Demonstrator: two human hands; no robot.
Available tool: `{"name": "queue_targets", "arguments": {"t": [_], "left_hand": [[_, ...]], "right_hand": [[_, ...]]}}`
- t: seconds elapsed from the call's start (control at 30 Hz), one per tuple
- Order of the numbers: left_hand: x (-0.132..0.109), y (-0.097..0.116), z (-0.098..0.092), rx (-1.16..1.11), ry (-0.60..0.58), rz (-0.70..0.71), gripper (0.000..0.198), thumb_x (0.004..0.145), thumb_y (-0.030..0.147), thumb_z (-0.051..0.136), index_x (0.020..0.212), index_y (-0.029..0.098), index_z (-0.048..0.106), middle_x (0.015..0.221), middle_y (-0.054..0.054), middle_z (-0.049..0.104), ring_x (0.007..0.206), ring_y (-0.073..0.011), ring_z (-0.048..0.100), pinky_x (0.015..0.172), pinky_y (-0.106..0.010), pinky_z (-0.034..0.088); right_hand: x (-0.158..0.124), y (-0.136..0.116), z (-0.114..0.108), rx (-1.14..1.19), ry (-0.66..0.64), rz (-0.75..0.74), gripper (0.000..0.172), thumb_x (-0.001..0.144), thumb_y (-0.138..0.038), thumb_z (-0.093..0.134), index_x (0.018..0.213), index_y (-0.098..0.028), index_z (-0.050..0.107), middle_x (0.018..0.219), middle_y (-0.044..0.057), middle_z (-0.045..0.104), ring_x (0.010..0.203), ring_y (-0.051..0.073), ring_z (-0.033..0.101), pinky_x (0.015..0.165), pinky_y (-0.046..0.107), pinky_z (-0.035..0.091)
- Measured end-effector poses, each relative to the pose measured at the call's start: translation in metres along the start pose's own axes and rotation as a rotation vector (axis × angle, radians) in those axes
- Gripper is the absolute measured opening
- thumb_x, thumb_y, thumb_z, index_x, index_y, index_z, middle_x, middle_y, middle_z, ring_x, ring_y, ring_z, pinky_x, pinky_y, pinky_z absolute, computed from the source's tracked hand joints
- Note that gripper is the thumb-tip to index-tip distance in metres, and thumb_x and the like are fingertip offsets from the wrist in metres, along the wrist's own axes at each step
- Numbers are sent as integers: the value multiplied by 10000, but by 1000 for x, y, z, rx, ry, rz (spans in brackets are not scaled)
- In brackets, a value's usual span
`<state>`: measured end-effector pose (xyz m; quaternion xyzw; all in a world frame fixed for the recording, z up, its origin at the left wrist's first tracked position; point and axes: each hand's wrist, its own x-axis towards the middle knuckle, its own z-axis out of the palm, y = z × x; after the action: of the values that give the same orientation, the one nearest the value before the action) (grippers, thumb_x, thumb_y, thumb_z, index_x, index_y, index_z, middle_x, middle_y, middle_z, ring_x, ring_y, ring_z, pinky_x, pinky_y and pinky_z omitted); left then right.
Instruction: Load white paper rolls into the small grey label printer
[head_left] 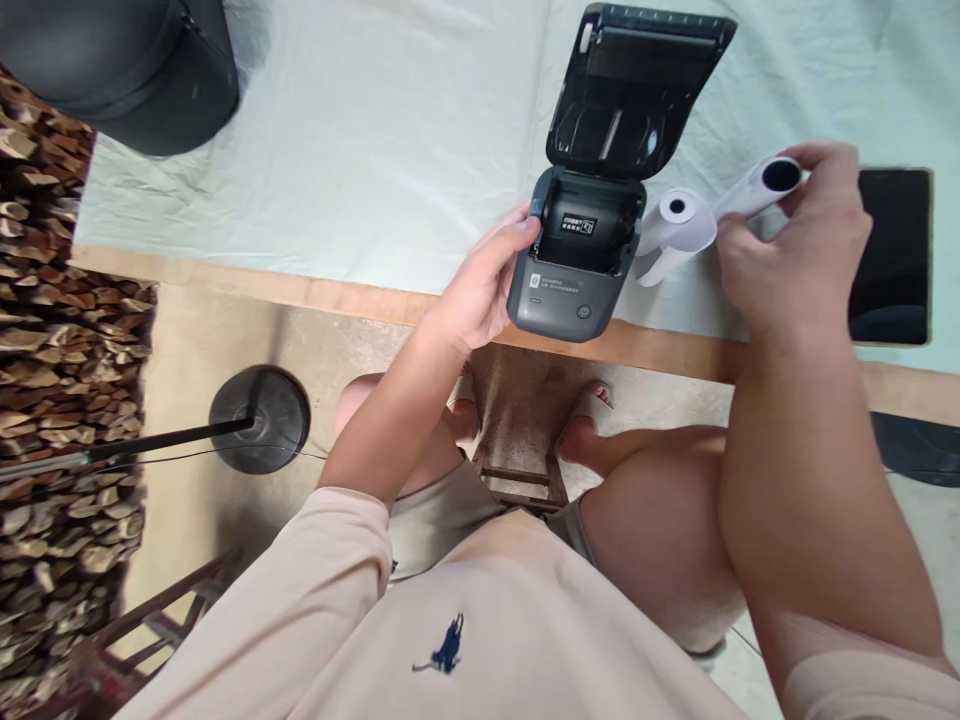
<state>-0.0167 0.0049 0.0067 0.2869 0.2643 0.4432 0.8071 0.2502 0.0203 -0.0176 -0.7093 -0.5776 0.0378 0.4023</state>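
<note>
The left hand (491, 275) grasps a small dark printer (566, 300) by its near side, thumb resting on the rim and fingers tucked around the side; the printer is tilted a little, at the front edge of the table (322, 290), with its lid (637, 100) swung up and away from both hands; the bay (577, 252) lies uncovered just beside the left thumb, and a printed label (580, 225) shows inside it.

The right hand (810, 240) appears to grasp a wide-ended roll (754, 192) of white paper, thumb on the near side and fingers curled over the far side, its dark round end turned up toward the viewer; between the two hands a narrow-cored roll (660, 225) is beside the printer, a loose flap of paper hanging from it toward the right thumb; whether the two rolls touch, I cannot tell.

A dark flat tablet (892, 250) lies just beyond the right hand, on its outer side; a black bucket (169, 90) is well away from the left hand, on its outer side.

The step in hand looks like handling the paper rolls with the printer held ready; the next move seems to call for a steady left grip, care with the raised lid, and a light right hand near the loose flap.
</note>
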Motion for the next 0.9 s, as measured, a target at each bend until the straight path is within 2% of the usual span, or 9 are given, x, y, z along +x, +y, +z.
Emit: {"name": "queue_targets", "arguments": {"t": [0.1,0.17,0.23,0.4,0.57,0.63,0.73,0.8,0.9], "left_hand": [[1,-1,0,-13,6,7,147,877,275,491,914,172,590,983,4,696,1362,-192,475,1074,-277,508],[1,-1,2,-16,19,-12,177,882,262,475,984,174,589,1001,2,696,1352,-191,487,1072,-301,512],[1,-1,3,-39,56,-29,225,874,271,491,1060,176,577,1025,-8,698,1346,-196,493,1071,-311,515],[1,-4,-2,-87,167,-50,291,867,298,506,1135,189,541,1035,2,696,1359,-181,477,1064,-282,518],[2,-5,-7,-7,62,-31,213,858,326,526,987,167,587,1038,-2,699,1354,-188,484,1060,-274,522],[2,-4,-6,-14,90,-26,206,864,312,515,1002,176,585,1035,6,700,1343,-187,497,1053,-281,529],[1,-2,-1,-56,126,-26,218,877,266,481,1055,180,575,1054,9,695,1329,-192,512,1046,-305,538],[0,-1,2,-71,113,-35,219,879,254,476,1057,173,575,1057,1,692,1325,-199,516,1048,-314,537],[0,0,3,-38,76,-24,197,887,253,463,1013,171,592,1011,5,693,1315,-187,526,1048,-301,531]], "right_hand": [[-8,-23,-11,-6,104,-73,601,541,-80,531,1117,-249,503,1126,18,535,1065,167,516,943,362,424],[-17,-44,-16,3,131,-193,532,608,-108,475,1121,-247,489,1104,31,512,1008,149,531,836,328,454],[-27,-62,-13,17,-1,-283,446,673,-203,538,1117,-228,502,1073,54,531,950,151,554,795,332,470],[-36,-81,14,-145,-308,-42,407,714,-255,589,1116,-197,561,1139,98,472,1006,176,505,979,445,422],[-32,-72,24,-93,-242,11,418,727,-213,573,1140,-275,586,1059,86,440,945,146,476,971,438,435],[-29,-63,24,35,-179,45,533,699,-232,609,1218,-305,512,1034,70,454,916,133,496,933,402,474],[-25,-51,23,485,-167,137,702,701,-300,569,1317,-384,242,1112,46,466,881,127,561,768,352,537],[-21,-48,21,794,-292,234,617,723,-303,452,1281,-369,196,1252,53,432,1025,159,591,745,362,560],[-17,-56,12,996,-405,350,464,679,-264,341,1142,-250,323,1351,78,385,1262,190,504,858,408,570]]}}
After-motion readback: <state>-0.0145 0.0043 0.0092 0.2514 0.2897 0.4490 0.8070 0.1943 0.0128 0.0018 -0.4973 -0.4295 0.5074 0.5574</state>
